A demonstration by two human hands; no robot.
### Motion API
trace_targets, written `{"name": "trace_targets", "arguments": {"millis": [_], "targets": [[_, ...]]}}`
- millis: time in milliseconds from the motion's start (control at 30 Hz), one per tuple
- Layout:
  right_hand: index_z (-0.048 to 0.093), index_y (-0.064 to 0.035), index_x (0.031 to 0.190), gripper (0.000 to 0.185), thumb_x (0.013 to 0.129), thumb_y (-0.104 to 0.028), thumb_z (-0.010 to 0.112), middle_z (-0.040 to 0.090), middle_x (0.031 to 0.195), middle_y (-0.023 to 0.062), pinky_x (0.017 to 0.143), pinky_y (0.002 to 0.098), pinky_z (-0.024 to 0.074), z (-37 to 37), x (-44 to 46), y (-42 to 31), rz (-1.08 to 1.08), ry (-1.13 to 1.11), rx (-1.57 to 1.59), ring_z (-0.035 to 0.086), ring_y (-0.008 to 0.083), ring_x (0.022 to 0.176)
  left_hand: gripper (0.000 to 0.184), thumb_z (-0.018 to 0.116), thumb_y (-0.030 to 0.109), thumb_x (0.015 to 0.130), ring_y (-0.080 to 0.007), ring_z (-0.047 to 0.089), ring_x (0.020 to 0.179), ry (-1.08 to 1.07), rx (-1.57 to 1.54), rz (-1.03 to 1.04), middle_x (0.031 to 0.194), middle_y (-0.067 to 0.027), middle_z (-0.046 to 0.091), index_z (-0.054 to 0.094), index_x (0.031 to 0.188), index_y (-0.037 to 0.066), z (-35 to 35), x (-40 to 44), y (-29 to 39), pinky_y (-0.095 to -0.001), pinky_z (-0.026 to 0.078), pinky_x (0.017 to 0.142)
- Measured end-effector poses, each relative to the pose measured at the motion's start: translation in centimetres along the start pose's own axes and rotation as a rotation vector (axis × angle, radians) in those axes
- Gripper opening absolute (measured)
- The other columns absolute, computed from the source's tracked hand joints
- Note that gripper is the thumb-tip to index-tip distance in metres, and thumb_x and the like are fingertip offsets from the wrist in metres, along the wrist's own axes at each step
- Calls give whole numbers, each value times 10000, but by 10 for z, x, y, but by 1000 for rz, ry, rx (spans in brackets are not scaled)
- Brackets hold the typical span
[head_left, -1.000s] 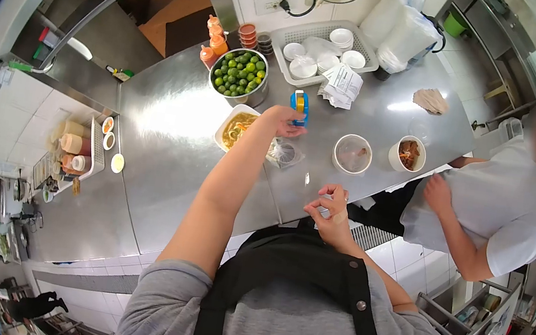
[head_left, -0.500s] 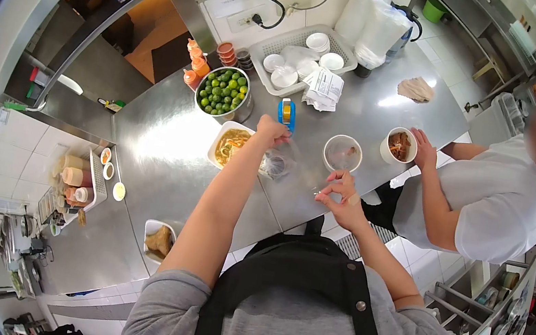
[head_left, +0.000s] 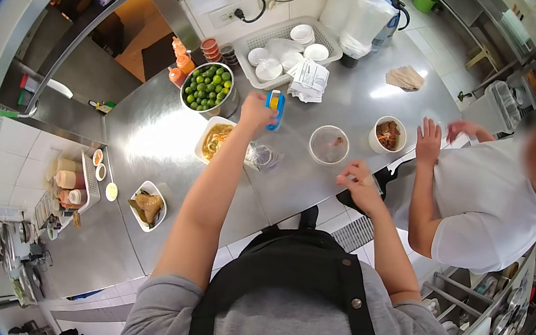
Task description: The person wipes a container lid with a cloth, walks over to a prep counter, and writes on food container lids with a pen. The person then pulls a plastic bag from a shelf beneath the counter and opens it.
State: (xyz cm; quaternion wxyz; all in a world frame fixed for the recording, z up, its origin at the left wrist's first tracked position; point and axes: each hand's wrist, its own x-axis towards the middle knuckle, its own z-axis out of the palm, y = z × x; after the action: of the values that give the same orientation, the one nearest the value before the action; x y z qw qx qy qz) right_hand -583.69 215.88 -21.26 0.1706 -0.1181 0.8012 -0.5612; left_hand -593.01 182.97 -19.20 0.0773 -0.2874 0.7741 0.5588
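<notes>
My left hand [head_left: 257,110] is at the left side of a blue tape dispenser [head_left: 274,110] with a yellow roll, its fingers closed against it. Below that hand lies a clear plastic bag [head_left: 263,156] with something in it. A white tub of noodle soup [head_left: 215,139] stands just left of my left wrist. My right hand [head_left: 359,183] hovers near the counter's front edge, thumb and fingertips drawn together; whatever they hold is too small to make out. Behind it sits a round tub with a translucent lid [head_left: 329,145].
A co-worker [head_left: 486,193] stands at the right, hands near a tub of brown food [head_left: 388,135]. Limes in a metal bowl [head_left: 207,88], a basket of white cups [head_left: 249,40], receipts [head_left: 308,81], a cloth [head_left: 405,78] and a food container [head_left: 148,206] are on the counter.
The view has shifted, bringing the left food container fully into sight. My left hand has stayed by the dispenser. My right hand has moved rightward relative to the lidded tub. The co-worker's hands have risen.
</notes>
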Motion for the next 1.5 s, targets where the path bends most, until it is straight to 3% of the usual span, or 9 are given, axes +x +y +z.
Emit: {"name": "trace_targets", "arguments": {"millis": [100, 467, 600, 700, 900, 1200, 1300, 1400, 1500], "targets": [[630, -52, 834, 123, 852, -169, 663, 491, 994, 48, 837, 294, 414, -38, -6, 6, 75, 55, 56, 507, 171, 929, 485, 700, -41, 797, -267, 706, 787, -120, -714, -45, 942, -165, 641, 411, 1180, 28, 22, -22, 5, -302, 557, 607], [622, -2, 789, 178, 828, -176, 632, 573, 689, 54, 626, 321, 443, -61, 30, 57, 265, 7, 17, 534, 173, 656, 331, 603, -82, 850, -240, 682, 714, 314, -601, 139, 925, -131, 578, 427, 1115, 13, 101, -36, -17, -339, 610, 633], [673, -11, 811, 196, 753, -198, 665, 668, 761, 144, 631, 361, 476, -46, 58, 99, 184, -26, -377, 630, 225, 689, 314, 613, -87, 830, -198, 653, 680, 338, -325, 238, 854, -107, 584, 462, 1087, 13, 119, -16, -50, -327, 588, 590], [679, -24, 831, 180, 760, -189, 674, 661, 725, 124, 636, 363, 477, -30, 81, 101, 234, -71, -382, 621, 218, 681, 337, 637, -76, 805, -178, 637, 702, 299, -138, 233, 812, -92, 589, 485, 1090, 18, 140, 3, -91, -311, 540, 576], [676, -39, 860, 187, 790, -210, 697, 633, 694, 100, 639, 365, 479, -29, 109, 105, 311, -250, -203, 594, 201, 660, 398, 701, -23, 772, -158, 610, 743, 220, -255, 146, 806, -81, 611, 510, 1118, 26, 146, -12, -85, -293, 497, 642], [585, -33, 927, 201, 845, -207, 643, 669, 792, 177, 705, 474, 486, -16, 87, 86, 168, 43, -713, 642, 378, 754, 238, 624, 135, 888, -144, 590, 814, 312, -120, 309, 909, -77, 631, 571, 1086, 13, 154, -10, -106, -295, 482, 725], [580, -16, 957, 171, 871, -161, 609, 651, 841, 186, 724, 433, 492, -6, 70, 92, 92, 247, -415, 642, 341, 788, 215, 563, 191, 951, -156, 586, 865, 373, -5, 420, 929, -95, 626, 576, 1060, 7, 151, -12, -107, -317, 478, 768], [584, 11, 1023, 205, 907, -157, 593, 638, 923, 169, 776, 372, 489, 6, 49, 78, -58, 443, -120, 637, 272, 860, 298, 513, 277, 984, -208, 601, 820, 177, -429, 351, 882, -142, 646, 598, 1028, -5, 155, -25, -100, -348, 468, 755], [581, 36, 1087, 277, 939, -198, 587, 620, 973, 138, 825, 322, 472, 31, 41, 77, 1, 414, 266, 612, 208, 927, 418, 500, 383, 995, -120, 498, 823, -11, -187, 336, 849, -53, 570, 605, 1058, -17, 149, -46, -89, -296, 428, 730]]}}
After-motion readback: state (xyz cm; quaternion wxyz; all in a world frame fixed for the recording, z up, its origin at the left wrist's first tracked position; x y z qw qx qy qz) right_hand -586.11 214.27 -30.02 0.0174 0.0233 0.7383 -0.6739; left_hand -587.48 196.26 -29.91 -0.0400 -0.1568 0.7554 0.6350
